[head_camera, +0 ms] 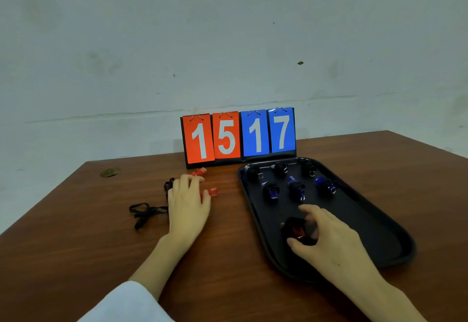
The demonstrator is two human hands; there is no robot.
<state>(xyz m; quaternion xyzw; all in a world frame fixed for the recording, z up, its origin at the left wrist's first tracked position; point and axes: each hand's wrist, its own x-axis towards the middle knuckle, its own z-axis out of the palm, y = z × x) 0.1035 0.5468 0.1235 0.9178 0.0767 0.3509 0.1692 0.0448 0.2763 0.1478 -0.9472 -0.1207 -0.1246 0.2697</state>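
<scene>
Where a white sleeve (126,304) entered at the near edge, the left forearm ran up over the brown table (76,245). The right hand (329,240) was over the near half of the black tray (367,233), its grip closed round a small red-and-black bundle (295,228), thumb on the near side and fingers on the far side. The bundle was low on the tray; contact with the floor could not be told.

The left hand (187,205) lay palm down on the table left of the tray, grip slack and holding nothing. Its fingers partly hid a red piece (214,191). A loose black cord (145,212) lay just left of it.

Farther up the tray stood three blue bundles (296,190), then three black bundles (281,168), all apart. A second red piece (200,171) lay beyond the fingertips. A flip scoreboard (239,135) at the back showed 15 red, 17 blue.
</scene>
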